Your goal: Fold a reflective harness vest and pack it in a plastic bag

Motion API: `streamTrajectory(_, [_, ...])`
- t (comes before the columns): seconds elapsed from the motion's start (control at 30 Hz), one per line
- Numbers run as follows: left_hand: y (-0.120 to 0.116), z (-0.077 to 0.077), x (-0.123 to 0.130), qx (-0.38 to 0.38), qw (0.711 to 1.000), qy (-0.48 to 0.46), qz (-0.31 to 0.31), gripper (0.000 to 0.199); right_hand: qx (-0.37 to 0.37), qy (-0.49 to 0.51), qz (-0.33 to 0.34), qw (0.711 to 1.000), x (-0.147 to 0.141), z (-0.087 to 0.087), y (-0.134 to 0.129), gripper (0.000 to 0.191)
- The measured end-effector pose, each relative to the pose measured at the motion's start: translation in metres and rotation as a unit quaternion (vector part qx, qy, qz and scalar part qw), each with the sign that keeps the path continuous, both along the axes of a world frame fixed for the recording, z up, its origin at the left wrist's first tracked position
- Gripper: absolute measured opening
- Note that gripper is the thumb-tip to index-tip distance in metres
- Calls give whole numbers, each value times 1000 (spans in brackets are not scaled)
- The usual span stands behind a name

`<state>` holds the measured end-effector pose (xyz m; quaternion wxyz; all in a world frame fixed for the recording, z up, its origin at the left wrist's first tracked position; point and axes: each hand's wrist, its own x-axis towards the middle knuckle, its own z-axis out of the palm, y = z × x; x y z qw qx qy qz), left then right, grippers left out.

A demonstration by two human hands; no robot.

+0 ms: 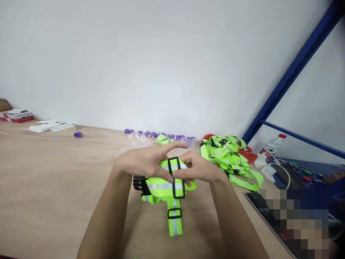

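Note:
A folded neon-yellow reflective strap [159, 186] with a silver stripe is held between my two hands above the table. My left hand [145, 162] grips its upper left part, thumb pressed on the front and index finger stretched over the top. From the right, my right hand [198, 167] pinches the strap at a long black slider buckle [178, 189], the two thumbtips almost meeting. A black side-release clip [139, 184] sticks out at the left. One strap end hangs below, with a smaller black slider [174, 213] on it. The fingers behind the strap are hidden.
A heap of similar straps [229, 154] lies to the right. Purple caps [153, 135] and clear plastic bags line the wall; a lone purple cap [78, 134] and white papers [51, 126] are left. At right are a phone [266, 219], a bottle [273, 145] and blue metal frame [293, 72].

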<state>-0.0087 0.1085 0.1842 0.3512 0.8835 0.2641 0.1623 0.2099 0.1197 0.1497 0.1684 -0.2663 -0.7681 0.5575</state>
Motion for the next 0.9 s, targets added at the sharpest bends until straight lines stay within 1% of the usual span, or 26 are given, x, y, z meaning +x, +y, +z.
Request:
streamTrajectory(0.07, [-2,0,2,2,1000,-18,-1,86,-23,4,13,1000,2,-1,1,38])
streamTrajectory(0.13, [-3,0,5,14,999,-46,13,88,-32,32,5,999,5,-1,2,39])
streamTrajectory(0.17, [-4,1,6,31,997,-68,32,89,-27,54,-14,998,7,0,2,40])
streamTrajectory(0.2, [-4,1,7,58,991,-101,61,89,-16,84,-46,995,9,0,2,40])
streamTrajectory(0.23, [-3,1,9,96,980,-145,99,87,0,120,-91,989,11,0,3,39])
streamTrajectory(0.27, [-2,1,11,142,959,-201,140,80,15,164,-145,976,12,1,4,37])
streamTrajectory(0.3, [-1,0,12,191,928,-266,179,71,29,214,-204,955,12,1,6,36])
streamTrajectory(0.33, [-1,0,14,238,888,-330,213,58,44,268,-261,926,11,2,7,36])
streamTrajectory(0.37, [0,0,15,277,848,-385,238,45,59,324,-315,890,10,2,9,36])
streamTrajectory(0.4, [0,0,16,306,814,-424,253,32,75,378,-361,849,7,3,11,36])
streamTrajectory(0.43, [-1,0,17,324,793,-447,260,20,92,425,-396,809,4,4,12,36])
streamTrajectory(0.47, [-2,0,17,327,788,-451,262,14,109,463,-423,771,1,4,14,36])
streamTrajectory(0.5, [-3,0,18,313,800,-439,262,18,125,491,-442,740,-2,5,14,36])
streamTrajectory(0.53, [-4,-1,18,279,825,-416,260,28,137,510,-452,719,-5,6,14,35])
streamTrajectory(0.57, [-4,-1,18,228,857,-383,257,37,143,521,-455,708,-8,6,13,35])
streamTrajectory(0.6, [-4,-2,19,165,889,-344,252,45,145,525,-450,708,-10,6,12,35])
streamTrajectory(0.63, [-2,-2,21,98,916,-303,245,52,145,526,-440,713,-12,6,10,34])
streamTrajectory(0.67, [-1,-3,23,37,934,-265,234,59,146,522,-430,722,-13,5,9,33])
streamTrajectory(0.7, [2,-4,25,-12,946,-239,221,65,147,514,-419,733,-14,4,7,32])
streamTrajectory(0.77, [6,-5,31,-66,953,-225,191,71,154,486,-404,760,-16,1,3,28])
streamTrajectory(0.83, [8,-6,35,-74,950,-243,181,71,161,458,-392,782,-19,-3,1,26])
streamTrajectory(0.87, [9,-6,36,-65,947,-249,192,68,163,448,-386,790,-21,-5,-1,25])
streamTrajectory(0.9, [9,-6,36,-49,944,-247,216,65,166,442,-380,795,-23,-6,-2,25])
